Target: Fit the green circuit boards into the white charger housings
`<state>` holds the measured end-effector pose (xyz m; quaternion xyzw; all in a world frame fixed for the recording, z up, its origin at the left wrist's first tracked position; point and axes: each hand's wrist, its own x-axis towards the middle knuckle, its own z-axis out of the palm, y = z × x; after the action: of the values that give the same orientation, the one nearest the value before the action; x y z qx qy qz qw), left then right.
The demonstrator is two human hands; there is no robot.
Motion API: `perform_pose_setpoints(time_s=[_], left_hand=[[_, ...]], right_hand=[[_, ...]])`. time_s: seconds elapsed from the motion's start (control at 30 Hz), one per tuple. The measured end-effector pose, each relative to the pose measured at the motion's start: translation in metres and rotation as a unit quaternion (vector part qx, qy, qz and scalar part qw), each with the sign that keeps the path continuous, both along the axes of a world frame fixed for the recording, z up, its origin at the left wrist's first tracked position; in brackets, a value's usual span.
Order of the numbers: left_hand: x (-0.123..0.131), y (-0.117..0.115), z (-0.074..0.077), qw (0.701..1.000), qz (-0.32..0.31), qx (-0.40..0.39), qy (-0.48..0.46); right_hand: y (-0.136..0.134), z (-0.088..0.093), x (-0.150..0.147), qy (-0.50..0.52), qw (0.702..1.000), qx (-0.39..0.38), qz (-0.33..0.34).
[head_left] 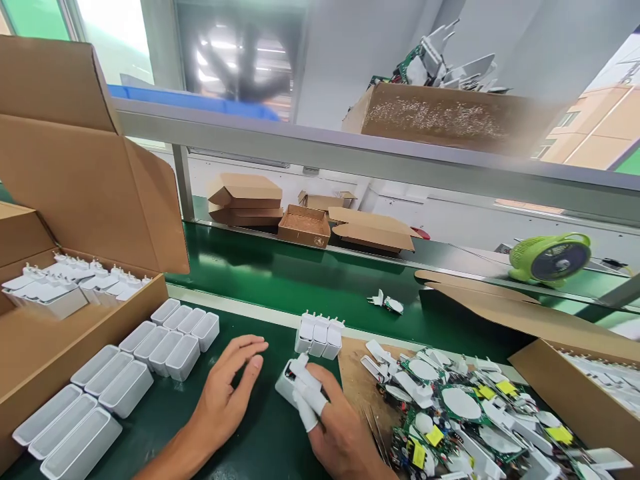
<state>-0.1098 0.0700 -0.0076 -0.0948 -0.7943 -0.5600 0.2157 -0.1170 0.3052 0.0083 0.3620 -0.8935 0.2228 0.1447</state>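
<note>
My right hand (345, 427), with white covers on some fingertips, grips a small white plastic charger housing (285, 385) low over the green work surface. A white piece at the housing's top is partly hidden by the covered fingers. My left hand (225, 390) is held to the left of it, empty, with thumb and fingers apart. Just beyond the right hand stand several white chargers (319, 335), side by side with pins up. Left of my left hand are rows of open white housings (125, 387), hollow side up.
Circuit boards with white parts (460, 407) pile up on the right, beside tweezers (376, 433). Cardboard boxes stand left (85, 353) and right (575, 393), holding white pieces. One loose plug assembly (386, 302) lies on the green belt. A green fan (550, 259) sits behind.
</note>
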Motion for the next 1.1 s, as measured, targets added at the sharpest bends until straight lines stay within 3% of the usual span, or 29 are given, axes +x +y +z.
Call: perform_pose_setpoints(time_s=[0.1,0.17,0.33,0.4,0.53,0.7,0.77,0.93,1.03,1.1], left_hand=[[-0.001,-0.005,0.000,0.998,0.049,0.033,-0.011],[0.000,-0.003,-0.002,0.999,0.036,0.028,-0.006],[0.005,0.007,-0.012,0.984,-0.139,-0.108,0.011],[0.007,0.009,-0.016,0.977,-0.171,-0.124,0.005],[0.009,0.011,-0.021,0.985,-0.148,-0.068,-0.049],[0.008,0.011,-0.022,0.985,-0.140,-0.019,-0.095],[0.008,0.011,-0.021,0.985,-0.144,-0.010,-0.097],[0.008,0.010,-0.020,0.981,-0.147,-0.009,-0.126],[0.009,0.011,-0.024,0.981,-0.153,-0.039,-0.117],[0.011,0.014,-0.026,0.983,-0.159,-0.062,-0.068]], right_hand=[[-0.001,0.002,0.003,-0.028,0.999,-0.024,0.002],[-0.003,-0.001,0.006,-0.060,0.998,-0.004,0.016],[-0.002,-0.013,0.007,-0.039,0.999,-0.028,0.024],[0.000,-0.018,0.006,-0.009,0.998,-0.057,0.015],[0.000,-0.022,0.006,0.002,0.994,-0.097,-0.040],[-0.005,-0.008,0.009,-0.068,0.994,-0.086,0.013],[-0.006,-0.004,0.009,-0.080,0.993,-0.091,-0.004],[-0.002,-0.007,0.009,-0.108,0.988,-0.105,0.017],[-0.006,-0.016,0.007,-0.176,0.965,-0.191,0.017],[-0.012,-0.022,0.005,-0.276,0.911,-0.307,-0.004]])
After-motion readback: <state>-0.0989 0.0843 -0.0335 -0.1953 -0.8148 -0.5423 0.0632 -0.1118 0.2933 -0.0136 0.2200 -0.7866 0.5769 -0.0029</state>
